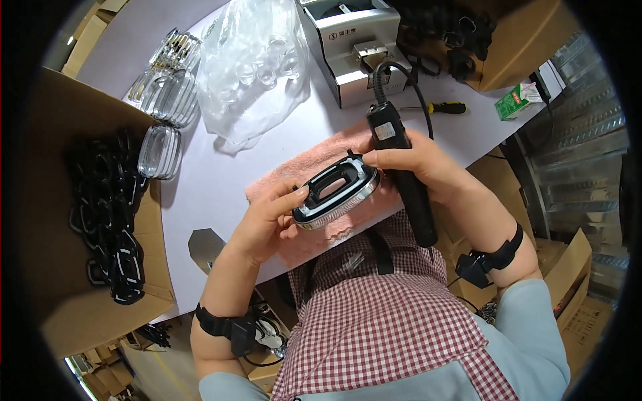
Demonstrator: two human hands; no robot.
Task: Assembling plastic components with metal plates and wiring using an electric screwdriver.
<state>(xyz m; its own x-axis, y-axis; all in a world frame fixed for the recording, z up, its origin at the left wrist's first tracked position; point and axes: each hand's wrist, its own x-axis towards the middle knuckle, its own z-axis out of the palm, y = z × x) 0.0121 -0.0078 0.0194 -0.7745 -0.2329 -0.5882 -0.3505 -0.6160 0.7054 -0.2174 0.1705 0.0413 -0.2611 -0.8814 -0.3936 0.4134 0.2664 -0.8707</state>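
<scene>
Two hands, both busy over the pink towel (pixel 314 164) on the white table (pixel 207 180). My left hand (pixel 271 217) is closed around the near end of an oval black frame with a chrome rim (pixel 336 189), fingers curled over its edge and thumb on top, holding it tilted just above the towel. My right hand (pixel 418 164) is wrapped around a black electric screwdriver (pixel 401 167), whose body runs from the coiled cable (pixel 384 73) at the top down past my wrist toward my checked apron (pixel 381 321); the fingertips of that same hand also touch the far end of the frame, so the piece is steadied between both hands. Left of me, an open cardboard box (pixel 60 200) holds a heap of similar black frames (pixel 110 214), and clear oval lenses (pixel 160 150) lie in rows on the table beside it. Beyond the towel sits a clear plastic bag (pixel 254 60) of transparent parts, a silver machine (pixel 348 47), and a yellow-handled screwdriver (pixel 445 107) lying near a small green carton (pixel 518 100).
</scene>
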